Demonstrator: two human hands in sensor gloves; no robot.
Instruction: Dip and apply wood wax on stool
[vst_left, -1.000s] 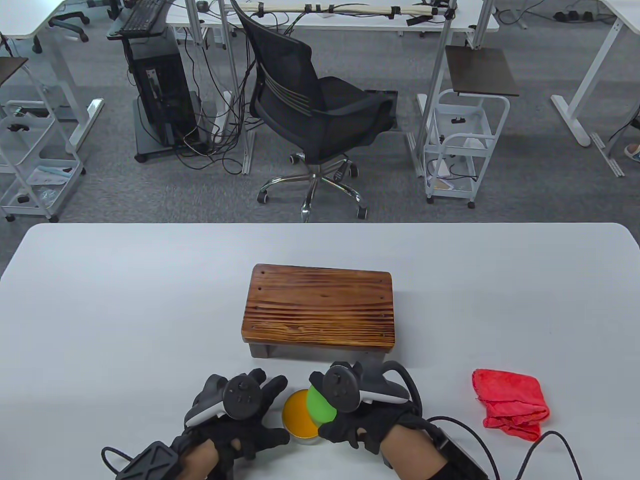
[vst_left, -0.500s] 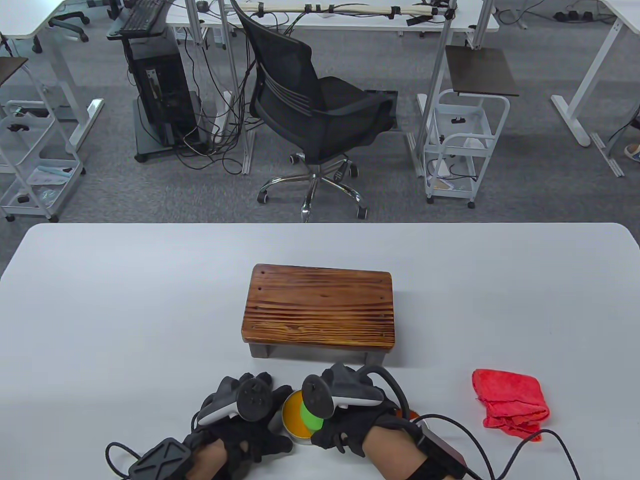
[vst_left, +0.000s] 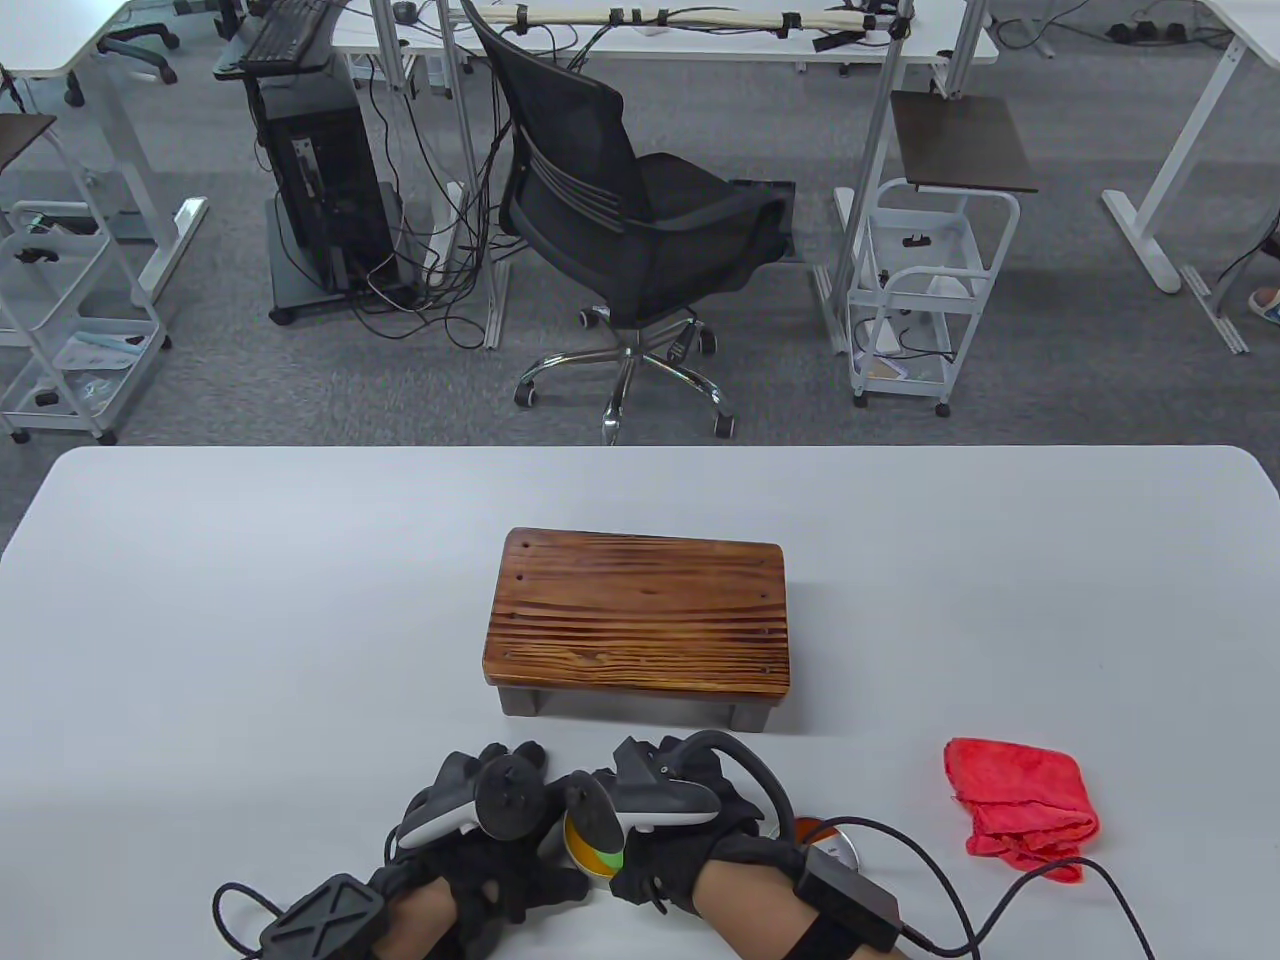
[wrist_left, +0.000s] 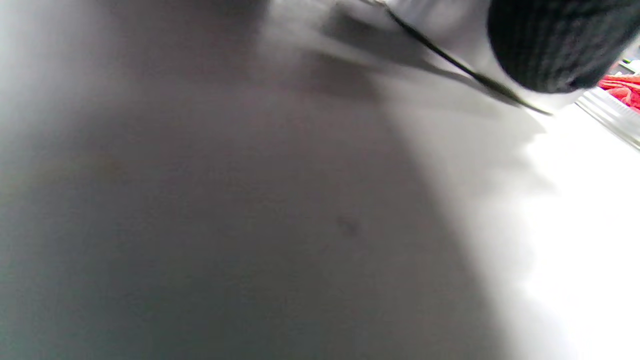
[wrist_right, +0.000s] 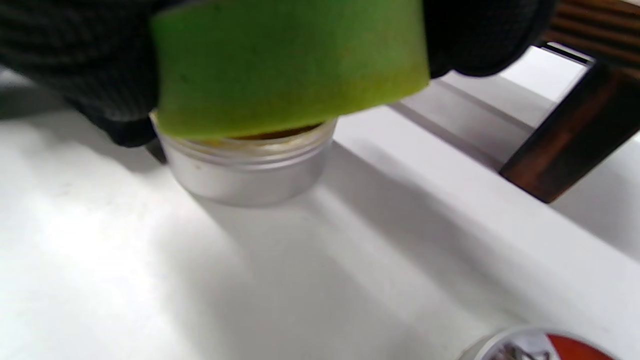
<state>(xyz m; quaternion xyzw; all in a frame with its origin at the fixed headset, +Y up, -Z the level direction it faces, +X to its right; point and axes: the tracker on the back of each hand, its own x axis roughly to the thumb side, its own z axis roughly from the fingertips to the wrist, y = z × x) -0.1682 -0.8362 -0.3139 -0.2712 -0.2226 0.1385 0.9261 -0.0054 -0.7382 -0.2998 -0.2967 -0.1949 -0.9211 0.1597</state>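
The wooden stool (vst_left: 640, 610) stands mid-table. Just in front of it sits the open wax tin (vst_left: 580, 848) with orange wax, mostly covered by my hands. My right hand (vst_left: 640, 850) grips a green sponge (vst_left: 607, 858) and presses it down onto the tin's top; in the right wrist view the sponge (wrist_right: 290, 65) sits on the tin (wrist_right: 250, 165) rim. My left hand (vst_left: 545, 835) holds the tin's left side between thumb and fingers. The left wrist view is blurred and shows only table and one gloved finger (wrist_left: 555, 45).
The tin's lid (vst_left: 830, 840) lies on the table right of my right wrist, also in the right wrist view (wrist_right: 540, 345). A red cloth (vst_left: 1020, 805) lies further right. A stool leg (wrist_right: 565, 150) stands close behind the tin. Glove cables trail at the front edge.
My right hand has moved left and down, bringing the green sponge from above the tin's right edge onto the wax. My left hand has closed in on the tin. The lid is now uncovered.
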